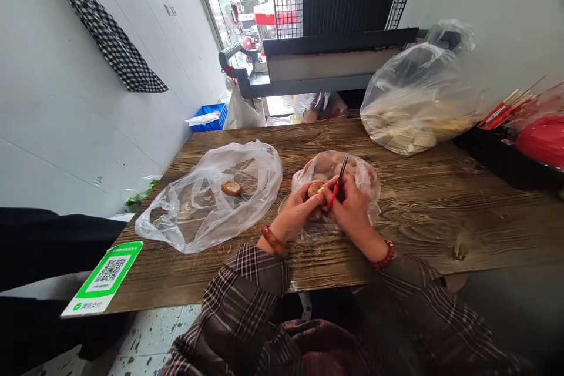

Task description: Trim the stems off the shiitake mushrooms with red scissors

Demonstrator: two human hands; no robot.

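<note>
My left hand [299, 209] is closed around a brown mushroom [314, 189], cap partly hidden by the fingers. Wrapped round small scissors with red handles [335, 192] is my right hand [353, 210]; the dark blades point up and away from me. The two hands meet over the near edge of a clear plastic bag of mushrooms [326, 161]. To the left, a single mushroom [231, 188] lies on a flattened, translucent plastic bag [259, 173].
On the wooden table [418, 182] a large bag of pale food [409, 111] stands at the back right, beside a black container [497, 155] with skewers. A green QR card [106, 276] lies at the left corner. A person's dark-clothed legs [39, 247] are at far left.
</note>
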